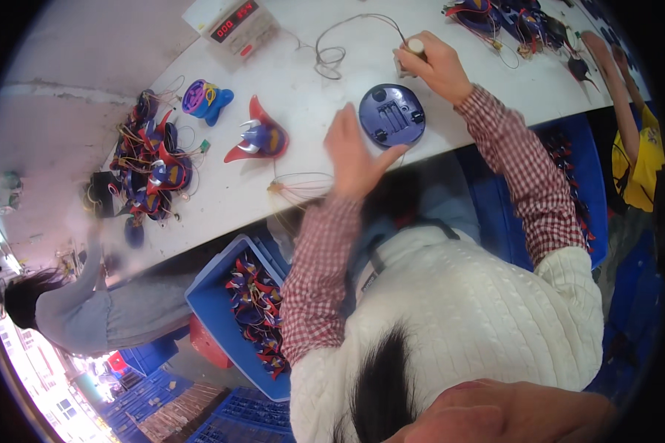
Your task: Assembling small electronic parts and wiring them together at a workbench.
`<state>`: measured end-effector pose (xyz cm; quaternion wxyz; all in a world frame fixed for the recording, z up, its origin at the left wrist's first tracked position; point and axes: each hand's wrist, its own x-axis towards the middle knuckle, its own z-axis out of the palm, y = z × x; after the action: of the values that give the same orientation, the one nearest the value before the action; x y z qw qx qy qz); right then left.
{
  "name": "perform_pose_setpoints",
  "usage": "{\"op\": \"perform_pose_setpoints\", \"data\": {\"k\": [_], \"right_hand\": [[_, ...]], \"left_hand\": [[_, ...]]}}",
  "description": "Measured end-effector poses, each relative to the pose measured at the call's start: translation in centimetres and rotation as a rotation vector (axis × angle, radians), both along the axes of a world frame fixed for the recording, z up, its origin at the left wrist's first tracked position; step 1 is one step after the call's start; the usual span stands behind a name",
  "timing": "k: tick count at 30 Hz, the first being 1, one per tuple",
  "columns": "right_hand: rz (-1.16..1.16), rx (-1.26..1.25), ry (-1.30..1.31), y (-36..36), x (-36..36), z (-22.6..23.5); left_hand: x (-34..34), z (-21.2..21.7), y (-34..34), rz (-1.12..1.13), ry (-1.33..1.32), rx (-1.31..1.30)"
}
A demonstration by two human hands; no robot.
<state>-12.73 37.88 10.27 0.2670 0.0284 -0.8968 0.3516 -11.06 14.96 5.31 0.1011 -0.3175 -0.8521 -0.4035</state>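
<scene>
My right hand (440, 66) is closed round a corded hand tool (415, 49) with a cream round end; its working tip is hidden. Just below and left of it, a round dark-blue plastic base (393, 118) lies on the white table, its battery compartment facing up. My left hand (353, 155), slightly blurred, is open at the base's left side. Its fingers stretch forward and its thumb reaches along the near edge. Farther left sits a dark-blue toy shell (262, 140) with red horns and silver spikes. Thin wires (303, 186) lie by my left wrist.
A power supply (233, 29) with a red display stands at the back. Wired horned parts (151, 166) are heaped left, and more (524, 26) far right. A blue and purple object (207, 102) stands nearby. Blue bins (207, 295) flank me. Other people work at both sides.
</scene>
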Motion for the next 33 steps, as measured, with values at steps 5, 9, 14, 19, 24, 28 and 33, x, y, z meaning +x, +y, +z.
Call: {"op": "perform_pose_setpoints", "data": {"k": [5,9,14,19,24,28,33], "right_hand": [[-0.062,0.193,-0.076,2.4,-1.8,-3.3],[-0.089,0.178,0.049,1.6,-1.9,-3.4],[-0.022,0.132,0.225,-5.1,0.8,1.7],[0.565,0.025,-0.299,-16.6,2.5,0.5],[0.523,0.356,-0.189,-23.9,0.6,-3.0],[0.436,0.511,-0.375,-27.2,-0.7,-2.8],[0.372,0.526,-0.468,-26.7,-1.2,-3.4]], "left_hand": [[0.5,0.5,-9.0,0.389,-0.060,-0.008],[-3.7,0.1,-14.4,0.481,-0.141,-0.190],[-8.1,1.2,-14.6,0.337,-0.535,-0.204],[-10.3,-0.2,-14.7,0.299,-0.546,-0.023],[-11.2,-2.6,-13.5,0.404,-0.413,0.032],[-12.0,-4.1,-13.8,0.537,-0.206,-0.042],[-11.9,-1.9,-14.0,0.518,-0.484,0.046]]}}
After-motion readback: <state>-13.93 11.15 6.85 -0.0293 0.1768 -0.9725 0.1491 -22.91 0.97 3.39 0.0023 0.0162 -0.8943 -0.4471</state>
